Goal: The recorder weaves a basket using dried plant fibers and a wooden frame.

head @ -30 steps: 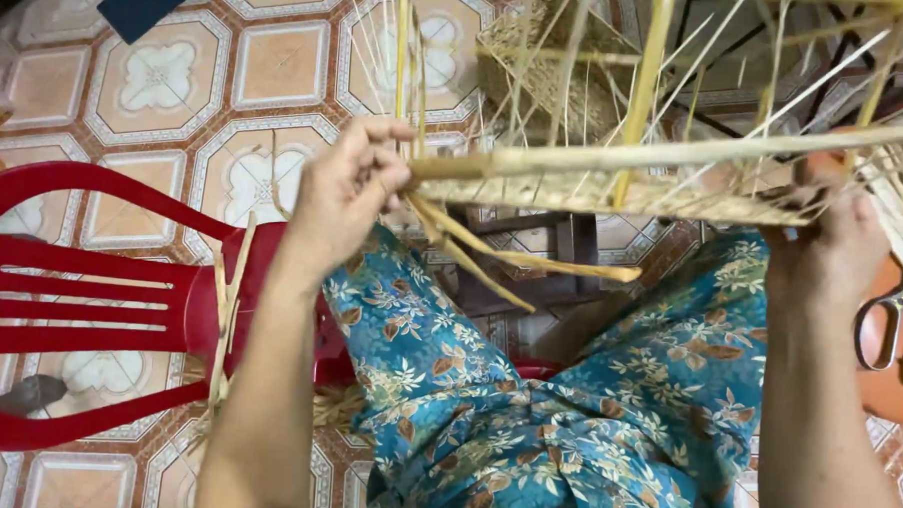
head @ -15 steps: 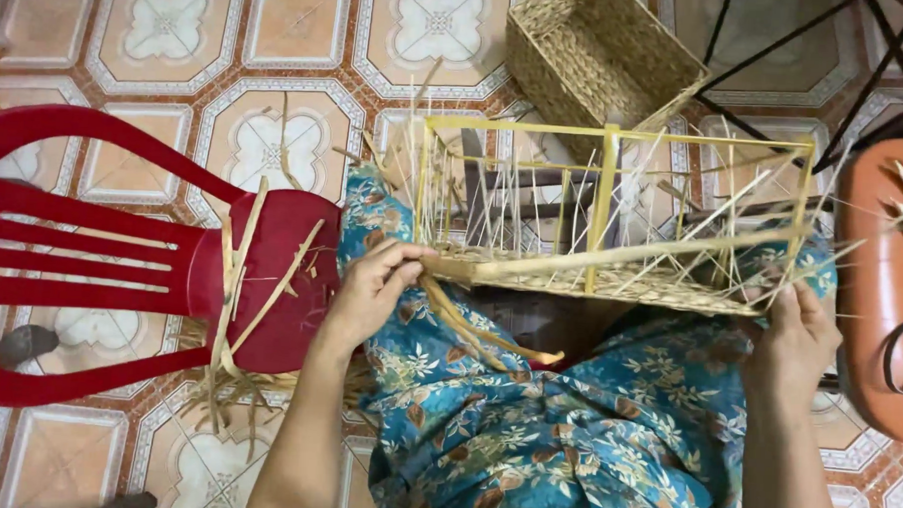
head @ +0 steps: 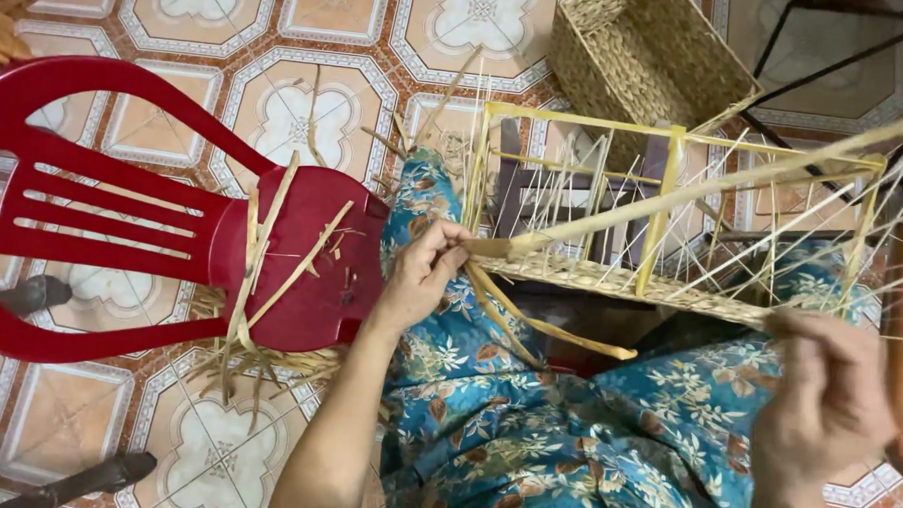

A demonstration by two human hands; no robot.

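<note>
One red plastic chair (head: 172,244) stands at the left with a few loose straw strips (head: 271,258) lying across its seat. The left hand (head: 421,273) has its fingers pinched on a flat strip (head: 694,187) at the corner of one yellow basket frame (head: 673,207), which rests on the lap. Only the bottom looks woven; the sides are bare upright stakes. The right hand (head: 827,397), blurred, grips the frame's near edge. One finished woven basket (head: 644,55) sits on the floor behind.

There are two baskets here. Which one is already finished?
The finished basket stands on the tiled floor, its walls fully woven. The unfinished basket, touched by both hands, is only a yellow frame with a woven bottom and loose strips.
</note>
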